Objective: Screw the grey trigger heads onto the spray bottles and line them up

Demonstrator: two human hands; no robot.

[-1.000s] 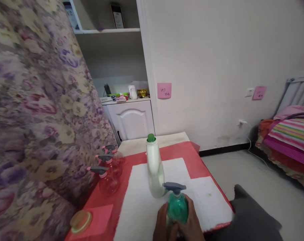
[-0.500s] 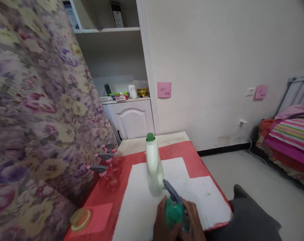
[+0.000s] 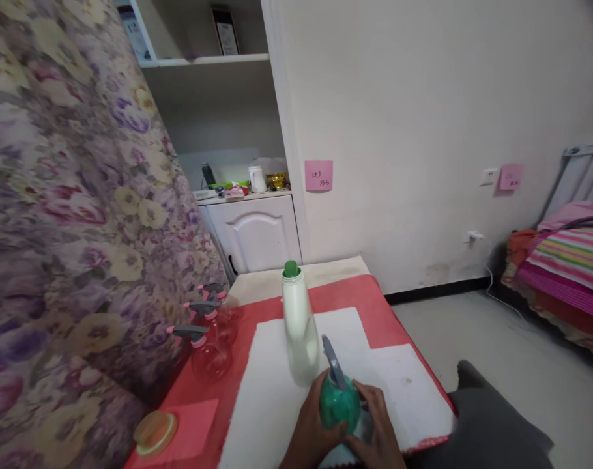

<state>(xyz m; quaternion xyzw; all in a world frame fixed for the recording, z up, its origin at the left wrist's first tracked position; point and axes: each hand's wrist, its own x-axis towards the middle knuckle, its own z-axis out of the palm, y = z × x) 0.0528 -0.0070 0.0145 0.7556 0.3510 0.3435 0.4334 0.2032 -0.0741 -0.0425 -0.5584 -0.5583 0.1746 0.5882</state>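
A round green spray bottle with a grey spray head is held between my two hands above the white cloth, its head leaning to the left. My left hand is closed around its left side, thumb across the lower front. On the right side, my right hand grips the same bottle with its fingers. Just behind stands a tall pale green jug, upright, with something dark green in its open mouth. To the left, several clear pink spray bottles with grey heads stand in a row.
A white cloth lies over the red tablecloth. Near the left edge, a round yellowish lid rests by a pink paper. Floral curtains hang at left. A dark grey object juts out beyond the table's right edge.
The green spray bottle has risen slightly and its head has swung more upright. My hands have shifted with it, and my left hand shows more clearly around its side.
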